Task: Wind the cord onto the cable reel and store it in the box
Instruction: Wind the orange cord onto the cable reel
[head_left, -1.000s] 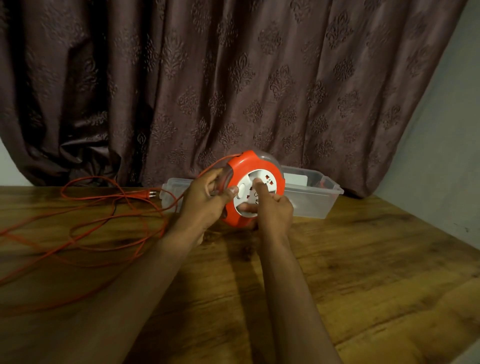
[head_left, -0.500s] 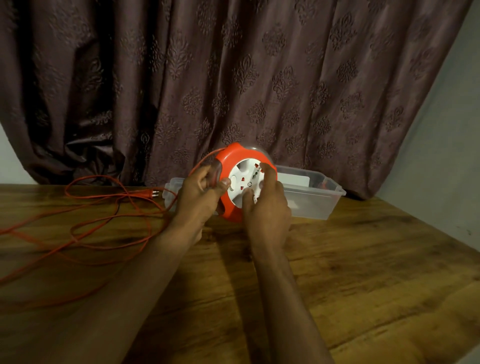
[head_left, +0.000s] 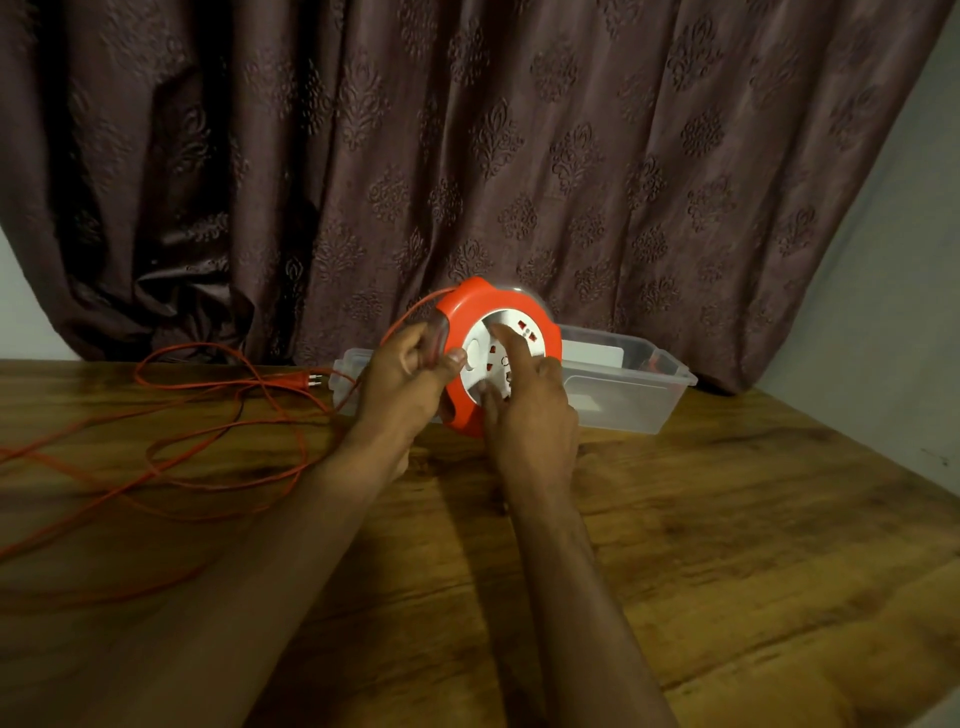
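Observation:
An orange cable reel (head_left: 470, 306) with a white socket face stands upright on its edge on the wooden table (head_left: 727, 519), in front of a clear plastic box (head_left: 623, 410). My left hand (head_left: 402, 382) grips the reel's left rim, thumb on the orange front. My right hand (head_left: 530, 405) rests on the white face, index finger stretched up across it and thumb at the lower part. The orange cord (head_left: 223, 431) runs from the reel's top left down into loose loops on the table at left. Its plug (head_left: 304, 382) lies near the box's left end.
A dark patterned curtain (head_left: 467, 156) hangs behind the table. A pale wall (head_left: 883, 286) stands at right. White items and something red lie inside the box. The table's right edge runs diagonally toward the lower right.
My right hand's fingers have shifted round the white face, from its lower middle to index pointing up across it. The reel has tilted and risen slightly. Cord loops look much the same.

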